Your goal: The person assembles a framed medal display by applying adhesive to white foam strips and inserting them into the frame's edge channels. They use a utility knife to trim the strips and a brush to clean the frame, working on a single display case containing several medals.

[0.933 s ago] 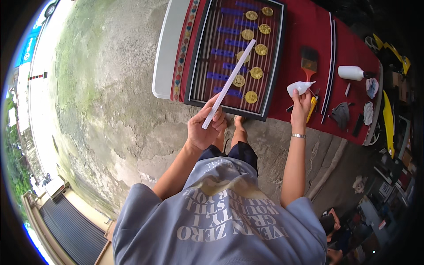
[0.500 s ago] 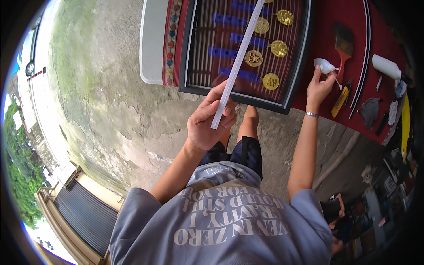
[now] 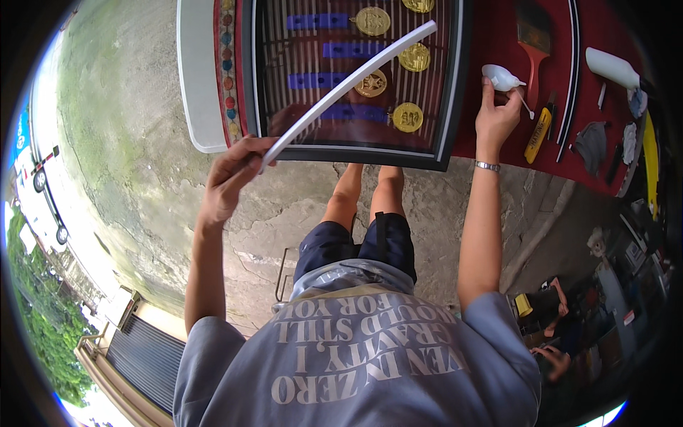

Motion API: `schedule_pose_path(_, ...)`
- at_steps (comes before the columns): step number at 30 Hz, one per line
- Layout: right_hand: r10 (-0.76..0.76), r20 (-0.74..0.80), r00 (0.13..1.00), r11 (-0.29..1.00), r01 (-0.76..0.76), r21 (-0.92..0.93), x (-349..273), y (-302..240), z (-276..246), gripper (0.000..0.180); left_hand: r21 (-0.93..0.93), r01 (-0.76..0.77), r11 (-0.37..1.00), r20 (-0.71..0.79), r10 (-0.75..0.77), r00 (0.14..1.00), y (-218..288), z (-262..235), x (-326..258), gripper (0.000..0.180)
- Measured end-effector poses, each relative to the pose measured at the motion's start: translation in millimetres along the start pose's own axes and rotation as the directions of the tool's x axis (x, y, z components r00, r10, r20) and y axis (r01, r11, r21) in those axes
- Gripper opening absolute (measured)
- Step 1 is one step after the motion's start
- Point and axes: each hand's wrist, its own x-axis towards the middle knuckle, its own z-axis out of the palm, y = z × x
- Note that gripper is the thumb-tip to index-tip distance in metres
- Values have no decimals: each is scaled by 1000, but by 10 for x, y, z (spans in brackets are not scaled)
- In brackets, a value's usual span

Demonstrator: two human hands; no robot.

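Note:
My left hand (image 3: 233, 174) pinches the lower end of a long white strip (image 3: 350, 81), which slants up and right, slightly bowed, above a black display frame (image 3: 363, 158). In the frame, gold medals (image 3: 408, 118) with blue ribbons (image 3: 319, 80) lie over a striped backing. At the frame's right side, my right hand (image 3: 496, 122) grips a small white squeeze bottle (image 3: 500, 77) between thumb and fingers, its thin nozzle pointing right. A thin white piece with a small tip hangs beside the nozzle.
Right of my right hand, a paintbrush (image 3: 535, 50), a yellow utility knife (image 3: 538, 135), dark trim strips (image 3: 573, 64), a larger white bottle (image 3: 613, 67) and a grey rag (image 3: 592, 148) lie on the red cloth (image 3: 487, 43). Another person (image 3: 555, 356) is at lower right.
My left hand has moved left with the strip, which now tilts further right. The squeeze bottle stays in my right hand, shown slightly further left. The whole view has shifted.

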Motion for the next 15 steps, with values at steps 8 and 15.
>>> schedule_pose_path(8, -48, 50, 998, 992, 53, -114, 35, 49, 3, 34, 640, -290, 712, 268, 146, 952, 191, -232, 304, 26)
schedule_pose_path(15, 19, 80, 997, 999, -17, -31, 8, -75, -136, 43, 696, -332, 637, 311, 148, 939, 108, -131, 489, 25)
